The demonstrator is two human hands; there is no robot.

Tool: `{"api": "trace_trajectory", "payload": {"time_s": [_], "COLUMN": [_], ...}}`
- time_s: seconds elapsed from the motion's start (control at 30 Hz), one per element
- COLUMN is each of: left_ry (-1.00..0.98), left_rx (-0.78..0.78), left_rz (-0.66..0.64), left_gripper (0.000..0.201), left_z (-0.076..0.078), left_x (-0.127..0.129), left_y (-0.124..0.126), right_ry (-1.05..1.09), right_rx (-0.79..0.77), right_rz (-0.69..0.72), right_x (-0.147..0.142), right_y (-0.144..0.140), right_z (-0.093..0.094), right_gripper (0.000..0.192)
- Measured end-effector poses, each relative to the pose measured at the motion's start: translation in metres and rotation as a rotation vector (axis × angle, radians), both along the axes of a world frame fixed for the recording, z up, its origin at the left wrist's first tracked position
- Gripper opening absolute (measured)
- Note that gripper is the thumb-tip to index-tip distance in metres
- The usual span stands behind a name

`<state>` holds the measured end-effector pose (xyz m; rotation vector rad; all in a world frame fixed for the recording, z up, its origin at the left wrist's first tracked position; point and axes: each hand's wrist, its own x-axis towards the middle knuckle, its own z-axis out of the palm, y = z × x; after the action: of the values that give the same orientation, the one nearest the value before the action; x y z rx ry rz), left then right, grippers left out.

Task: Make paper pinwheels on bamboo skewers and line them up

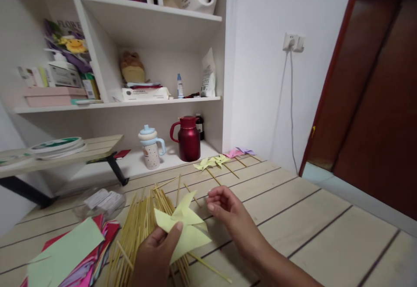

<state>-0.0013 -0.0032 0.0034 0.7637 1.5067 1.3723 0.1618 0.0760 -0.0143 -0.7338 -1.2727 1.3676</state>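
A pale yellow paper pinwheel [184, 217] is pinched in my left hand [159, 252], the thumb pressed on its front near the middle. Just right of it, apart from the paper, my right hand [228, 209] is raised with fingers curled towards the thumb. A tiny pale spot shows at its fingertips, too small to name. Beneath my left hand lies a loose bundle of thin wooden sticks [140, 217]. One stick [211, 267] points out to the lower right below the pinwheel. A stack of coloured paper sheets [65, 252], light green on top, lies at the left.
Farther back on the slatted table [312, 217] lie yellow pinwheels [211, 162] on sticks, beside pink [233, 153] and purple [246, 150] ones. A clear container [100, 202] sits left. Behind stand a tumbler [150, 148], a red jug [189, 141] and a small raised table [107, 143].
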Motion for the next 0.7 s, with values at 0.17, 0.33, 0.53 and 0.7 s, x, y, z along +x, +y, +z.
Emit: {"api": "trace_trajectory", "payload": {"time_s": [0.17,0.33,0.53,0.7], "left_ry": [0.006,-0.105,-0.056,-0.116], "left_rx": [0.07,0.03,0.016,-0.008], "left_rz": [0.067,0.068,0.07,0.012], "left_gripper": [0.029,0.028,0.03,0.025], "left_z": [0.002,0.013,0.006,0.011], "left_x": [-0.01,-0.004,-0.002,0.006], "left_y": [-0.002,-0.003,0.0,-0.001], "right_ry": [-0.305,-0.386,-0.252,-0.191], "right_rx": [0.23,0.182,0.028,-0.023], "right_rz": [-0.004,0.055,0.118,0.12], "right_x": [0.002,-0.009,-0.015,-0.015], "right_y": [-0.007,-0.015,-0.017,-0.021], "right_z": [0.005,0.001,-0.002,0.001], "right_gripper": [0.006,0.017,0.011,0.014]}}
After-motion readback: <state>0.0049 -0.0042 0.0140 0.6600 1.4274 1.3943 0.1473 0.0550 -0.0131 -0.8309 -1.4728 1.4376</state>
